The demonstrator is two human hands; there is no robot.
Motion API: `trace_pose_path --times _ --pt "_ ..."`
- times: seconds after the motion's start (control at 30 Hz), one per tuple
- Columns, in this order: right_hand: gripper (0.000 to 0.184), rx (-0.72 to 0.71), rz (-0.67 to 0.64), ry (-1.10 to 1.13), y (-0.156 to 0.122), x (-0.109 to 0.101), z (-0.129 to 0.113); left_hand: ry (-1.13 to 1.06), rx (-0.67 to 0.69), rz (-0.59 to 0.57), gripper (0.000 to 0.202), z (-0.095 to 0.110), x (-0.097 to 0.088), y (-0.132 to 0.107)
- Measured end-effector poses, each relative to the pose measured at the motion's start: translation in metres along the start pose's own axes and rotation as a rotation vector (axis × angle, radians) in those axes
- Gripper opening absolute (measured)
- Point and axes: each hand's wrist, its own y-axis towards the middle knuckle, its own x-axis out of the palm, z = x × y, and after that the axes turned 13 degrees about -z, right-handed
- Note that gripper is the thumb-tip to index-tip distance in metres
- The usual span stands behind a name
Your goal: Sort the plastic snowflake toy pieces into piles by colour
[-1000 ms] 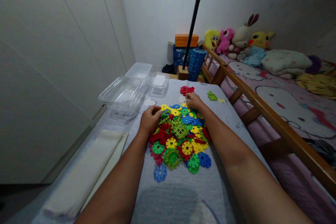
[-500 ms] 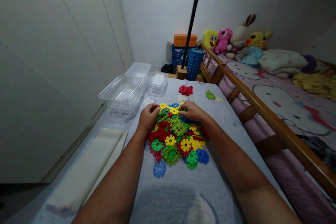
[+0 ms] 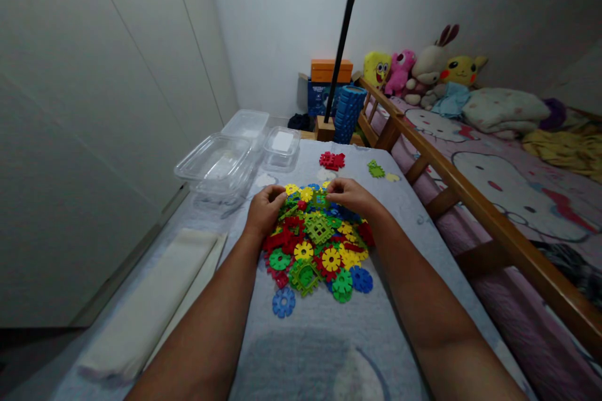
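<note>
A person's two bare hands work at a heap of plastic pieces [image 3: 317,232] in red, yellow, green and blue, spread over the middle of a bench [image 3: 291,357] covered with a grey-blue cloth. The right hand [image 3: 350,195], thumb and fingers drawn nearly together, pinches the edge of a green lattice piece [image 3: 320,199] at the far side of the heap. The left hand [image 3: 266,210] rests at the heap's left edge with its fingers curled and the thumb close to them; whether it grips anything cannot be told. A blue notched disc [image 3: 283,302] lies at the near edge of the heap, while red pieces [image 3: 332,161] sit together beyond it, with a lone green piece [image 3: 375,168] to their right. Clear plastic containers, among them a large tub [image 3: 214,160] and a smaller box [image 3: 282,141], stand at the far left, and a folded white cloth [image 3: 150,301] lies nearer, beside the left forearm. At right, a wooden rail [image 3: 470,182] borders a bed with plush toys [image 3: 401,72] along the wall. Past the bench's far end, a black pole [image 3: 343,31] rises near a blue textured cylinder [image 3: 349,114] and an orange box [image 3: 332,69].
</note>
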Motion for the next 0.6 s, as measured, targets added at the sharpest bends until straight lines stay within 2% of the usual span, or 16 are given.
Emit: trace_pose_path --times 0.1,0.2,0.27,0.43,0.6 --pt "0.024 -0.038 0.062 0.062 -0.004 -0.011 0.0 0.008 -0.002 0.0 0.032 -0.001 0.0 0.0" --pt "0.026 -0.053 0.197 0.034 -0.006 -0.028 0.007 0.016 -0.003 -0.002 0.032 0.0 -0.001 0.0" --pt "0.026 -0.038 0.326 -0.011 -0.007 -0.042 0.018 0.023 -0.001 0.0 0.032 0.001 -0.001 -0.001" --pt "0.026 0.029 0.751 -0.158 -0.013 -0.077 0.055 0.003 0.002 0.004 0.031 0.005 0.0 -0.003" --pt "0.014 0.116 1.001 -0.185 -0.019 -0.104 0.086 -0.012 0.0 0.007 0.033 0.004 0.001 -0.002"
